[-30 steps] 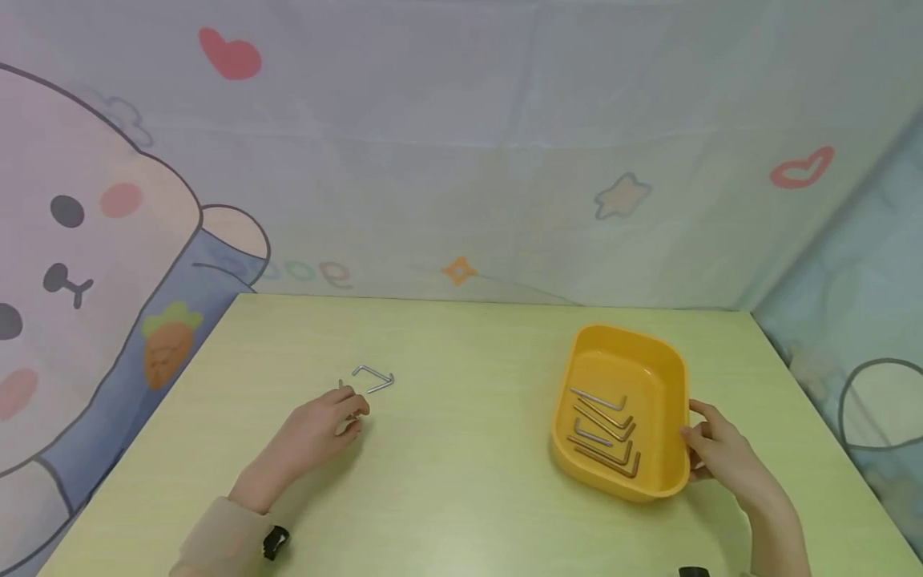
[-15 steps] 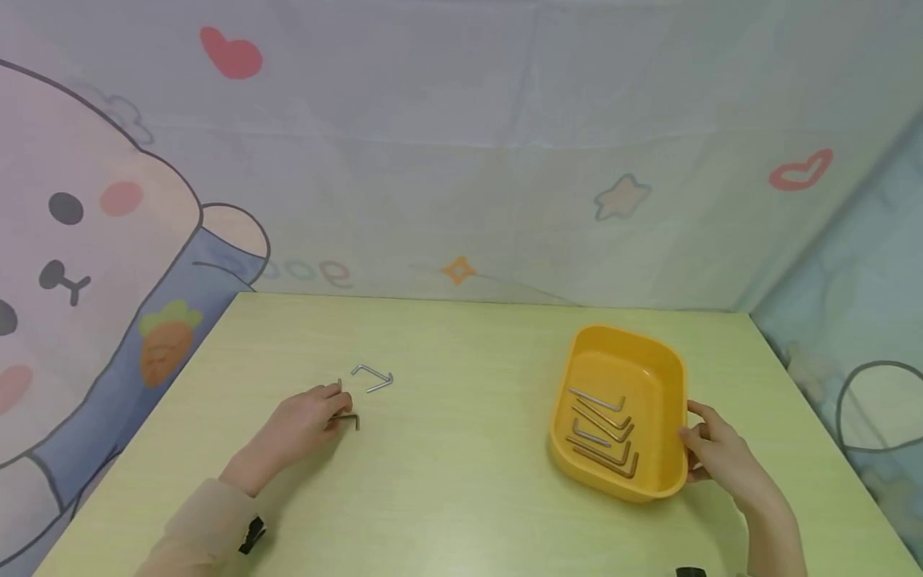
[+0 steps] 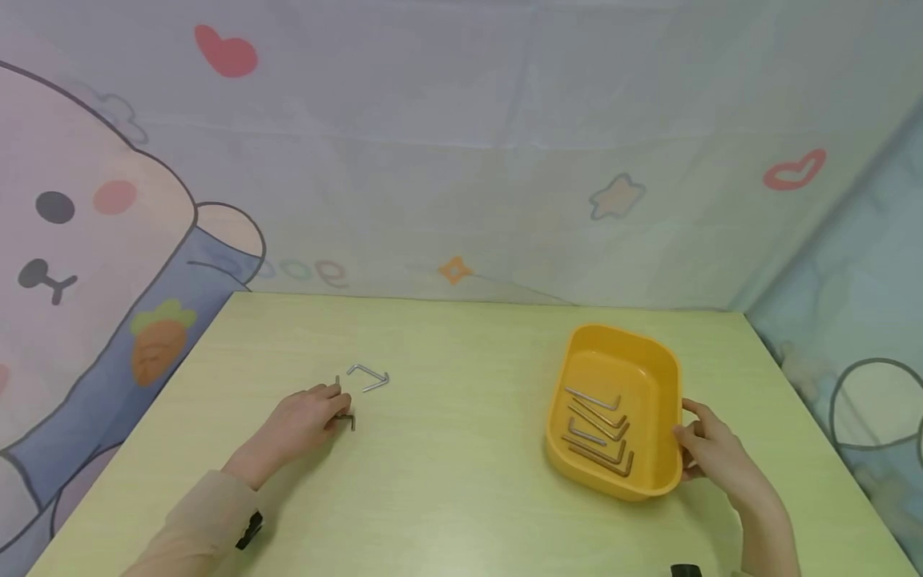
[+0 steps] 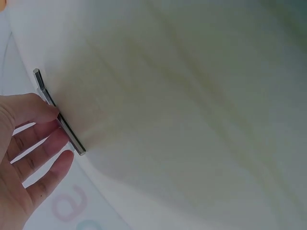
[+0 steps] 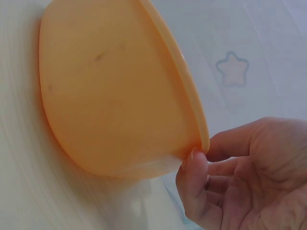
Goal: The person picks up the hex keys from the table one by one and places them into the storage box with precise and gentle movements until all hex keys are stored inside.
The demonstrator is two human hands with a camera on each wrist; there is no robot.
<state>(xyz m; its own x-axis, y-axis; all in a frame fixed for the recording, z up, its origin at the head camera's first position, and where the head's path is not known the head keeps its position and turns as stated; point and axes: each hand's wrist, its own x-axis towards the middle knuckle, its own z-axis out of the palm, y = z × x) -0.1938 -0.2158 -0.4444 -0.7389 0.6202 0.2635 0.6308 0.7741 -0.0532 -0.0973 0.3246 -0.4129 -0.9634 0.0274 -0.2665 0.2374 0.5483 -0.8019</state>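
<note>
My left hand (image 3: 303,425) is low over the left part of the table. In the left wrist view its thumb and fingertips pinch a dark metal hex key (image 4: 71,132), whose short bent end sticks out past the thumb. Just beyond the fingers, the tip of another metal piece (image 3: 337,380) shows; the hand hides the rest. Silver hex keys (image 3: 370,373) lie a little farther off. At the right, my right hand (image 3: 714,453) grips the rim of a yellow plastic tray (image 3: 659,437) between thumb and fingers. Inside the tray lie several hex keys (image 3: 594,455), silver and brass-coloured.
The pale green tabletop (image 3: 447,449) stretches between the hands. A printed cloth (image 3: 433,144) hangs behind its back edge and along the right side. Black wrist straps partly show below both hands.
My left hand has drawn slightly left and its fingers have closed on the hex key, whose bent end came into sight. The right hand keeps its hold on the tray.
</note>
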